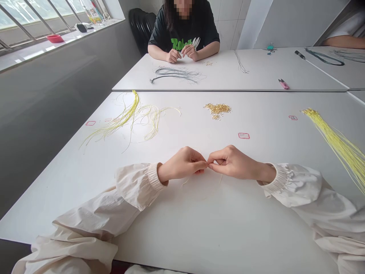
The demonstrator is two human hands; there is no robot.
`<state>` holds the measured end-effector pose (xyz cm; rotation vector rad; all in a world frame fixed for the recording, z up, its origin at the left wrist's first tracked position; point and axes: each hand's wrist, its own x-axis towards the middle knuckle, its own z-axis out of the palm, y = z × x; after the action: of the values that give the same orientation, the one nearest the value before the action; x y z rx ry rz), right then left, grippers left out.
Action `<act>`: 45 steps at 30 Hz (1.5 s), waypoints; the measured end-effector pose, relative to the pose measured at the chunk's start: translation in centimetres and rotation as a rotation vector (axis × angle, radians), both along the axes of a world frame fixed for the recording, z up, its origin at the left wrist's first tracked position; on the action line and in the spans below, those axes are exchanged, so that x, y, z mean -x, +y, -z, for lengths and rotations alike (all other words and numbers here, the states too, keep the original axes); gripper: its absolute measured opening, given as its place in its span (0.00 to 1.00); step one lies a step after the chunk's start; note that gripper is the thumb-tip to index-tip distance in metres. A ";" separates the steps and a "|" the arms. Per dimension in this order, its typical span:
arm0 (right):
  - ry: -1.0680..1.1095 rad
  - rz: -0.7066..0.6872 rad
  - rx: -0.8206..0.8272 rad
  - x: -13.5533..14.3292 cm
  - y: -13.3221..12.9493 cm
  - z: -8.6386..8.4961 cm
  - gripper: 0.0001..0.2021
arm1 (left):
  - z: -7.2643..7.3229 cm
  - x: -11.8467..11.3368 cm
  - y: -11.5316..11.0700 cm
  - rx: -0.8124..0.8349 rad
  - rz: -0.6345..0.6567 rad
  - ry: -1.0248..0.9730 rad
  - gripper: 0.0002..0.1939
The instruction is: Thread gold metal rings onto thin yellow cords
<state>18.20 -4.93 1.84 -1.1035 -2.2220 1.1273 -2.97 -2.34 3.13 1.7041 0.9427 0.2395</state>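
My left hand (186, 163) and my right hand (235, 163) meet fingertip to fingertip over the white table (228, 224). Both are closed in a pinch. A thin pale yellow thread (221, 179) runs down from beneath my right fingers, and another fine strand (186, 181) shows below my left hand. Whatever else sits between the fingertips is too small to make out. Beyond the hands lies a pile of small gold metal pieces (218, 109). Loose yellow threads (132, 110) spread out at the left, and a thick bundle of yellow threads (333, 137) lies at the right.
Across the table a person (184, 30) works with both hands near dark cords (173, 74). Pink thread snips (283, 84) and a black-handled tool (300, 54) lie on the far table. Red-framed marks (243, 136) dot the near tabletop. A windowsill (65, 43) runs along the left.
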 end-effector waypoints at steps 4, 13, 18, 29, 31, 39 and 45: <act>-0.001 -0.005 -0.006 0.0 0.0 0.0 0.09 | 0.3 0.2 0.2 -0.022 0.040 -0.050 0.14; 0.060 0.032 0.049 -0.4 0.5 -0.1 0.08 | 0.2 0.3 0.3 -0.051 -0.018 -0.144 0.13; 0.231 0.011 0.238 -1.2 1.4 -0.4 0.11 | 0.5 0.3 -0.2 -0.009 -0.126 -0.236 0.12; 0.425 0.229 0.206 0.0 1.2 0.5 0.09 | 1.1 0.2 -0.7 0.030 -0.301 -0.420 0.13; 0.387 0.280 0.128 0.7 0.5 0.8 0.08 | 1.0 0.2 -0.7 0.008 -0.368 -0.414 0.13; 0.237 0.241 -0.369 1.6 -0.9 0.9 0.05 | 1.1 0.0 -0.4 -0.044 -0.495 -0.371 0.12; 0.236 0.156 -0.583 1.4 -0.8 0.8 0.06 | 1.8 -0.4 -0.7 -0.089 -0.374 -0.352 0.13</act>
<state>16.83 -5.69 1.04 -0.8237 -2.0374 0.4623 -2.61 -3.08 1.37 1.4878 0.9868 0.8124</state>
